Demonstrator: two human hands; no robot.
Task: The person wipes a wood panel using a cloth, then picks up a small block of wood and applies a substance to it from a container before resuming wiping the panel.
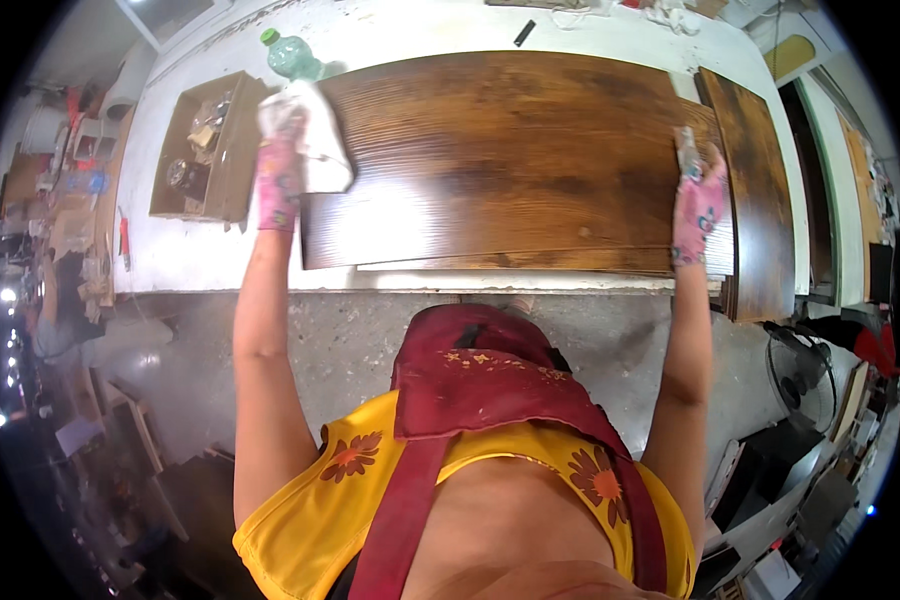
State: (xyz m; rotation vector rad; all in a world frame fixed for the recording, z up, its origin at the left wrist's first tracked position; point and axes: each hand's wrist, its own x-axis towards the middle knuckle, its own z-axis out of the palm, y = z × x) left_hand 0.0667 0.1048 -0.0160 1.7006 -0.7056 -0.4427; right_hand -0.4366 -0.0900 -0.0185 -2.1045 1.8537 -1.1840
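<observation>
A brown wood-grain board (510, 150) lies across the white table in front of me. My left hand (279, 178), in a pink patterned glove, is closed on a white cloth (320, 140) that drapes over the board's left end. At the opposite end, my right hand (699, 207), gloved the same way, grips the board's edge with its fingers bent. Part of another brown board (698, 115) shows from underneath on the right.
Left of the cloth stands an open cardboard box (232, 150) with small items inside. Behind it is a green-capped clear bottle (290, 57). More brown boards (755, 180) lie at the table's right end. A small black object (525, 33) rests at the back; a fan (802, 375) stands lower right.
</observation>
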